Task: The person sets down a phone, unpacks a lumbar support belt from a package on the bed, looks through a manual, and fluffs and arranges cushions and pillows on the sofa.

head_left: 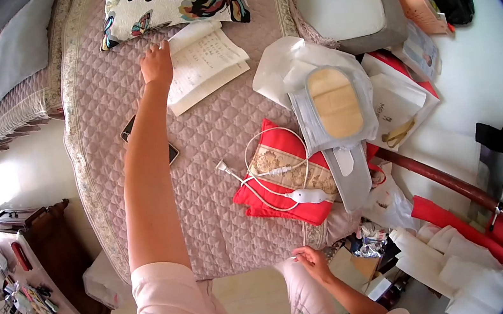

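The left hand [156, 64] lay at the left edge of an open, handwritten white paper notebook [203, 61] on the mauve quilted bedspread [215, 175], fingers curled, perhaps steadying pages; I cannot tell if they grasped. Rightward, the right hand [313, 264] was by a pale-pink-trousered knee [290, 275], fingers bent, grip unclear.

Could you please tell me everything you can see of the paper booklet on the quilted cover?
The booklet looks like thin white paper, with more than one leaf showing and rows of dark marks, too small to read, on the upper page. It lies open and slanted on the quilted cover, its far end curled up beside the butterfly cushion. The left hand is at its upper left edge; its exact grip is unclear.
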`<state>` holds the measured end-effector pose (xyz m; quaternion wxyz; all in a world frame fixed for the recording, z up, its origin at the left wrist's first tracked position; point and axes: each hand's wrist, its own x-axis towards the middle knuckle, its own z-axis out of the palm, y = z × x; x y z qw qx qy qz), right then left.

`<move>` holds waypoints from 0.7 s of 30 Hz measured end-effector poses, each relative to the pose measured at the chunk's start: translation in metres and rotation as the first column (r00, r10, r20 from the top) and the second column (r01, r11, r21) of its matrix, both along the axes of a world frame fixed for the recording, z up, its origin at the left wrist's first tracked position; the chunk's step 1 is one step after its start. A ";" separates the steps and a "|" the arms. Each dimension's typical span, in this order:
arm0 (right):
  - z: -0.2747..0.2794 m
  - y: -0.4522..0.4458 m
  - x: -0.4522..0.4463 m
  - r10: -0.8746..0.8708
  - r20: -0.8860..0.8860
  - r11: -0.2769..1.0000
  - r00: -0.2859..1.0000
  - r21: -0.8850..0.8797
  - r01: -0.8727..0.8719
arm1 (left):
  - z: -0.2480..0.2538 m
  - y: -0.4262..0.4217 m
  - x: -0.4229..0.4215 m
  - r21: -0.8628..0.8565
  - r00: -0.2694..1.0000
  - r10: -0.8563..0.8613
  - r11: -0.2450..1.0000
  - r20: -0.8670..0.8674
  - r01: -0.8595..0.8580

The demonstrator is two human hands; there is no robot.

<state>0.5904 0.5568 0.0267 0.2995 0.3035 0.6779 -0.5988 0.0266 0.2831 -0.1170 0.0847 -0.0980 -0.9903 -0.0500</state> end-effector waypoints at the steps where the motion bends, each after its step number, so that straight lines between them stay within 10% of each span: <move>1: 0.000 -0.004 0.002 -0.002 0.001 0.999 1.000 -0.036 0.002 | 0.001 0.001 0.003 -0.019 0.997 0.032 0.999 0.072 -0.031; 8: -0.013 -0.027 -0.083 0.126 -0.138 0.991 0.982 -0.016 -0.130 | 0.067 -0.022 0.082 0.464 0.953 0.060 0.863 0.297 -0.199; 12: -0.016 -0.050 -0.169 0.046 -0.392 0.985 0.919 0.169 0.023 | 0.087 -0.053 0.182 0.858 0.874 -0.109 0.281 0.473 -0.430; 17: 0.028 -0.097 -0.191 -0.287 -0.401 0.955 0.870 -0.187 0.229 | 0.163 -0.080 0.338 0.579 0.726 -0.310 -0.448 0.613 -0.681; 21: 0.129 -0.139 -0.176 -0.399 -0.045 0.754 0.916 -0.585 0.300 | 0.234 -0.099 0.431 0.429 0.664 -0.321 -0.562 0.675 -0.708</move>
